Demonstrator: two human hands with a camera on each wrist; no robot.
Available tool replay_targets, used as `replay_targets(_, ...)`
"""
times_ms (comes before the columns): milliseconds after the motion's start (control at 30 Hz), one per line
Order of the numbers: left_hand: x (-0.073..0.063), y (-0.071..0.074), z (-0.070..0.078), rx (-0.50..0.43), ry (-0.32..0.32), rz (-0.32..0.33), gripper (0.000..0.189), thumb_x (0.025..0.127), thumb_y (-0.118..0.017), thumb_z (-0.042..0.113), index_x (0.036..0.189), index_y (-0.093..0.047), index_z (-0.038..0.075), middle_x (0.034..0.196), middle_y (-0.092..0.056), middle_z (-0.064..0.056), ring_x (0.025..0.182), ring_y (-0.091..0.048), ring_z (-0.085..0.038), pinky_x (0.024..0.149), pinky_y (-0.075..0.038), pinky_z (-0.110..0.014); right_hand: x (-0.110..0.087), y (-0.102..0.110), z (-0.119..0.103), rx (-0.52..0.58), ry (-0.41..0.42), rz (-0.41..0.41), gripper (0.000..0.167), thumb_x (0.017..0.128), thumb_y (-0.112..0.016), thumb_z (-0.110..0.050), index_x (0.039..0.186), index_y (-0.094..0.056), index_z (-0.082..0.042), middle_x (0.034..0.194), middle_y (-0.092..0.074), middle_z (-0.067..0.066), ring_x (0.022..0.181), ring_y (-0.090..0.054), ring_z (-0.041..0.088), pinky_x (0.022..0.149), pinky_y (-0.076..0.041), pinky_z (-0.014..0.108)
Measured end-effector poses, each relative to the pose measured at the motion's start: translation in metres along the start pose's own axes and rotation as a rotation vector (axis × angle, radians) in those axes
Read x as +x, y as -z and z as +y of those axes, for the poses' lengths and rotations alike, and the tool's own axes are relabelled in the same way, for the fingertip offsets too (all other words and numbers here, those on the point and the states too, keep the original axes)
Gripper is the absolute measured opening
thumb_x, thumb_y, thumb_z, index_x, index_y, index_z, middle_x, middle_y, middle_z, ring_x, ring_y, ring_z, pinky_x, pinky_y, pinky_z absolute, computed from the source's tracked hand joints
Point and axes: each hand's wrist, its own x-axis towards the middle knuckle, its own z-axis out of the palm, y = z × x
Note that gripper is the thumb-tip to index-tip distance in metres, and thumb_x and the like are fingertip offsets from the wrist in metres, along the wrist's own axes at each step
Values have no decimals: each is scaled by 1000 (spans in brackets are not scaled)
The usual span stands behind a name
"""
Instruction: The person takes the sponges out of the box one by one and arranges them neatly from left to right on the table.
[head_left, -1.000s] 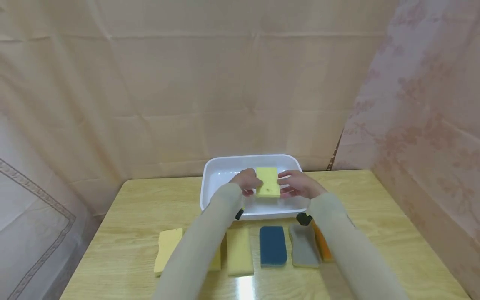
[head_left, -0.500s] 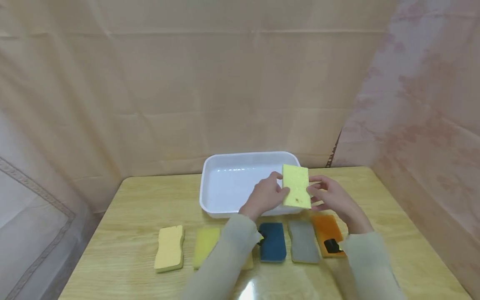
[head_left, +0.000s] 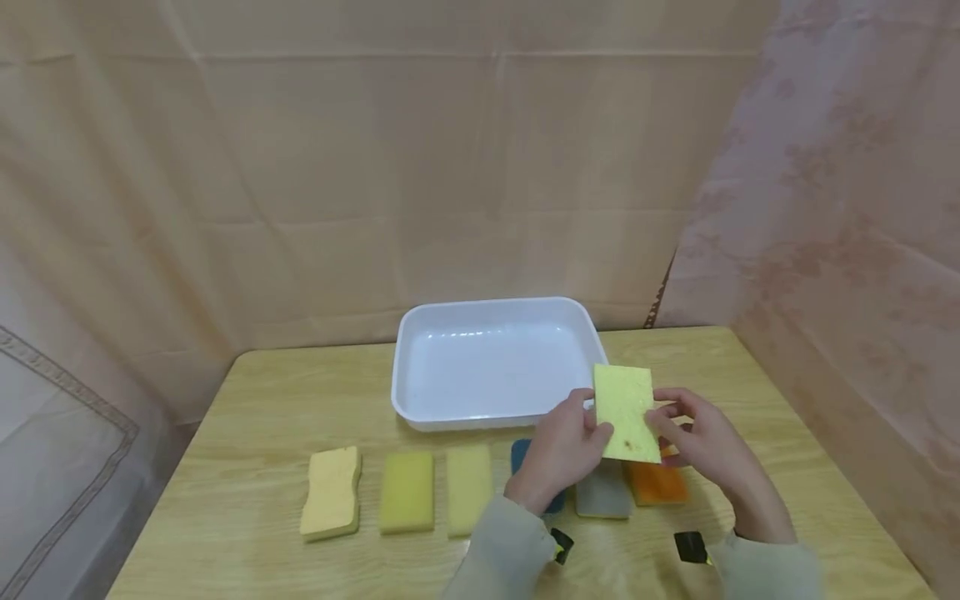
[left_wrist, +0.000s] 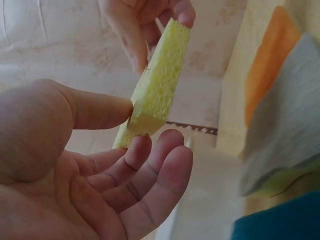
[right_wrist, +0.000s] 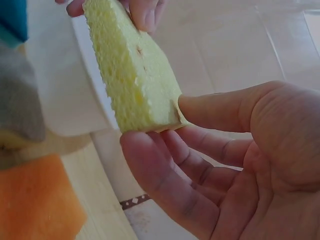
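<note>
A light yellow rectangular sponge (head_left: 624,412) with a small brown spot is held up between both hands, above the grey and orange sponges. My left hand (head_left: 564,448) pinches its left edge, thumb on the near face and fingers behind. On the opposite edge, my right hand (head_left: 703,437) pinches it the same way. The right wrist view shows the thumb pressing the sponge (right_wrist: 135,70) near its corner, with fingertips underneath. In the left wrist view the porous side of the sponge (left_wrist: 162,80) faces the camera.
A white tray (head_left: 495,367) stands at the back of the wooden table (head_left: 300,392). In a row along the front lie a cream wavy sponge (head_left: 332,493), a yellow one (head_left: 407,493), a pale one (head_left: 468,490), a partly covered blue one (head_left: 519,454), a grey one (head_left: 603,492) and an orange one (head_left: 658,485).
Both hands have carried the yellow sponge from over the tray to the right and toward the person. The tray's inside and more of the front row are now uncovered.
</note>
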Motion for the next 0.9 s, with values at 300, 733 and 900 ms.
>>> replay_targets(300,-11,-20,-9,-24,-24,-56,59,95,-71,25,149,-48,22,90,-62,12,72,-56,-4,63,-49,-23,-11,0,13,-125,-34,2,58,104,-60,-27,145,-39,9,116,-58,25,79,-64,25,61,-61,36)
replay_targets(733,-18,-65,-4,189,-228,-161,76,95,-71,36,157,-33,16,130,-58,-4,110,-58,-9,88,-49,-22,-28,23,46,-284,-71,60,60,106,-56,-31,145,-37,10,117,-60,29,83,-67,26,60,-59,32)
replay_targets(900,-16,-83,5,198,-185,-233,76,94,-70,39,157,-34,14,140,-53,-1,115,-55,-9,92,-50,-25,-32,35,56,-331,-94,80,60,106,-54,-32,144,-37,13,116,-60,33,83,-69,28,60,-57,32)
